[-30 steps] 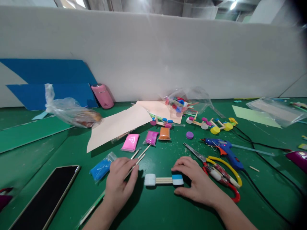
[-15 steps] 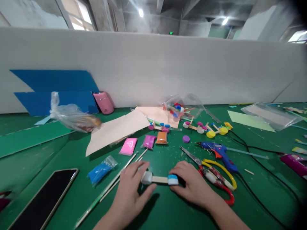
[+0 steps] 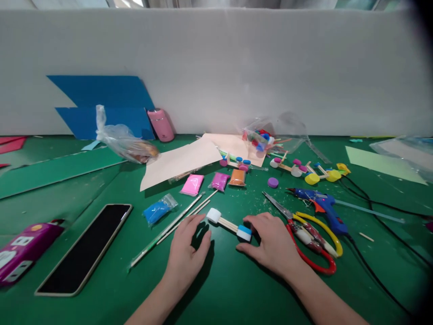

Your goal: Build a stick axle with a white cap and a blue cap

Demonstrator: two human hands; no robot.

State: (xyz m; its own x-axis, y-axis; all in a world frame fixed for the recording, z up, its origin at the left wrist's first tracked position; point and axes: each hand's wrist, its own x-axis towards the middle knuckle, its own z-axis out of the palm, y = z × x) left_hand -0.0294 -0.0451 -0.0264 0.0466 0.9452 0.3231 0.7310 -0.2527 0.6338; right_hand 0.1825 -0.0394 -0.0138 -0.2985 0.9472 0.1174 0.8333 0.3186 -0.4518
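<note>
Between my hands on the green table lies a small assembly of wooden sticks point(image 3: 229, 224). Its left end carries white bottle caps point(image 3: 214, 215), and its right end a blue and white pair of caps point(image 3: 244, 233). My left hand point(image 3: 189, 246) rests to its left, thumb and fingers apart, holding nothing. On the other side my right hand point(image 3: 269, 241) is curved around the blue and white end with its fingers spread; a small gap shows between them. Scissors point(image 3: 304, 234) with red and yellow handles lie just beyond my right hand.
A blue glue gun point(image 3: 320, 205) with a black cord is at the right. Small cap-and-stick pieces point(image 3: 287, 167) and a purple cap point(image 3: 272, 182) lie farther back. Clay packets point(image 3: 192, 184), thin sticks point(image 3: 169, 232), a phone point(image 3: 84, 248) and a pink bottle point(image 3: 161, 125) are leftward.
The view has tilted down and shifted left. The stick assembly has turned from level to slanting, its left end now farther away. Both hands have moved slightly apart from it.
</note>
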